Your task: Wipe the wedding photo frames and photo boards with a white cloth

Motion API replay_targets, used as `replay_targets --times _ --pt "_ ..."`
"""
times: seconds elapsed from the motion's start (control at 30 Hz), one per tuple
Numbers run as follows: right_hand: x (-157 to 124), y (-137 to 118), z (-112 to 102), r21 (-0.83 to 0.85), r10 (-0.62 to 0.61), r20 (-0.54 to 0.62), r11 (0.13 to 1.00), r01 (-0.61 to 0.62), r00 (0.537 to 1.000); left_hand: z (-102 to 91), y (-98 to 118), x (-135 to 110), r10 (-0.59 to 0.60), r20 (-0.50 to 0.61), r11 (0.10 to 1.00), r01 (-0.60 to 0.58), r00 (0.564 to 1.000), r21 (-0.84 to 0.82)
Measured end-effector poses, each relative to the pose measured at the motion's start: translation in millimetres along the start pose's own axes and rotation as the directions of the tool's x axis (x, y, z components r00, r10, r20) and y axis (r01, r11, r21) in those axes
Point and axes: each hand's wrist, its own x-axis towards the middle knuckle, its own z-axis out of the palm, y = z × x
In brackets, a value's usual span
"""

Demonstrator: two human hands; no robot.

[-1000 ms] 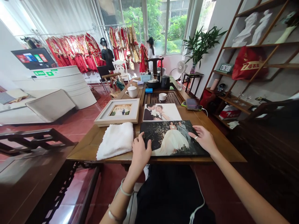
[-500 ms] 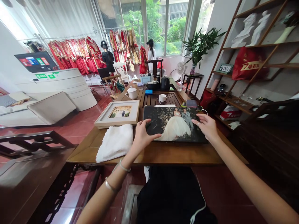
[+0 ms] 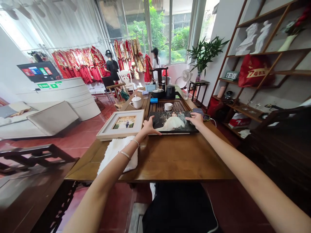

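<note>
A dark wedding photo panel [image 3: 172,123], showing a couple and a wide white gown, lies nearly flat at the far part of the wooden table [image 3: 179,158]. My left hand [image 3: 150,126] grips its left edge, thumb along the near side. At the right edge, my right hand [image 3: 195,119] holds it with the fingers on top. A pale strip shows beneath its near edge; what that belongs to I cannot make out. Left of the panel stands a white-framed photo [image 3: 123,123]. Under my left forearm lies a folded white cloth [image 3: 131,161], partly hidden.
Behind the panel are a slatted tea tray [image 3: 159,107], a white cup [image 3: 168,106] and a lidded white mug [image 3: 136,102]. A phone [image 3: 206,117] with a cable lies to the right. Two people stand by red garments [image 3: 80,63] at the back.
Both hands have moved the panel forward, away from me, and lowered it toward the tray. My arms now reach further out, and the left forearm passes over the cloth.
</note>
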Motion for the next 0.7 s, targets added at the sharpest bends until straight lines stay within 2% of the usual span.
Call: replay_targets --times 0.33,0.53,0.63,0.7 --pt "10.5 13.9 15.2 -0.040 0.006 0.039 0.999 -0.004 0.999 1.9 -10.5 16.3 -0.016 0.013 1.000 0.016 1.000 0.008" --pt "13.1 12.5 12.2 -0.087 -0.032 0.094 0.995 0.041 0.995 7.1 -10.1 15.3 0.017 0.017 1.000 -0.017 1.000 0.026" --pt "10.1 10.5 2.8 -0.118 -0.075 0.145 0.989 0.092 0.987 5.0 -7.3 6.6 0.057 -0.022 0.998 -0.056 0.998 0.039" --pt "5.1 8.8 -6.4 -0.134 -0.116 0.164 0.981 0.139 0.980 -7.8 -11.2 0.4 0.103 -0.114 0.993 -0.096 0.988 0.069"
